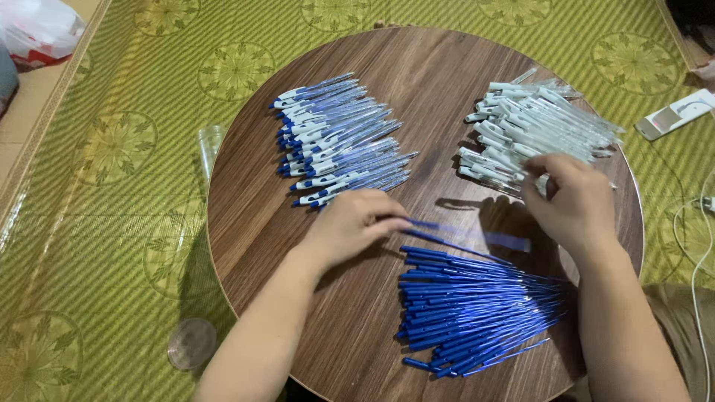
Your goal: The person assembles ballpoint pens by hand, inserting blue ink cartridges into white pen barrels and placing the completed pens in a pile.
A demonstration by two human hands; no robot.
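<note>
My left hand [356, 223] pinches one end of a thin blue pen refill [477, 235] and holds it just above a round wooden table [253, 223]. The refill is blurred. My right hand [572, 199] rests its fingers on a pile of white and clear pen barrels [521, 126] at the table's right; whether it grips one is hidden. A heap of blue refills [469, 309] lies at the near edge between my arms. A pile of assembled blue and white pens [339, 141] lies at the upper left.
The table stands on a green patterned mat [112, 149]. A clear round lid [191, 343] lies on the mat near the left. A clear cup [208, 145] is beside the table's left edge. A white device [674, 115] and cable [700, 253] lie right.
</note>
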